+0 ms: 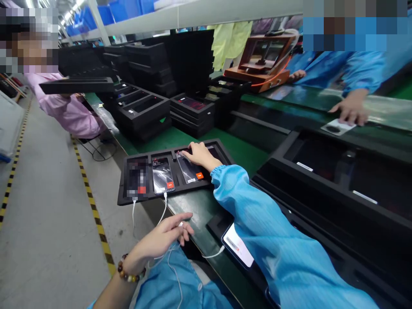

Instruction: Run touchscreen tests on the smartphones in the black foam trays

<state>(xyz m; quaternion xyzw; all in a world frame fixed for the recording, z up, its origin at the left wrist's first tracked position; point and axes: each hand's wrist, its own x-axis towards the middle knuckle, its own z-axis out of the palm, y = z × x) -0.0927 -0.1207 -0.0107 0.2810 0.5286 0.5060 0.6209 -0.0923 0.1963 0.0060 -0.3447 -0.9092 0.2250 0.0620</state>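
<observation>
A black foam tray point(180, 189) lies on the green bench, overhanging its near edge. In it are several phones, two of them with white cables plugged in: the left phone point(131, 178), partly blurred, and the lit phone point(162, 174) beside it. My right hand point(200, 155) reaches over the top of a third phone point(188, 168), fingers spread and touching it. In front of the tray, my left hand point(165, 234) pinches a white plug point(180, 224) of a charging cable. Under my right sleeve, a phone with a white screen point(238, 244) is plugged into another cable point(214, 254).
Stacks of black trays point(144, 107) stand behind the tray, and larger trays point(322, 180) are at right. A co-worker's hand point(352, 109) rests on a white piece across the bench. Another person in pink point(69, 111) holds a tray at left. An orange fixture point(260, 64) stands behind.
</observation>
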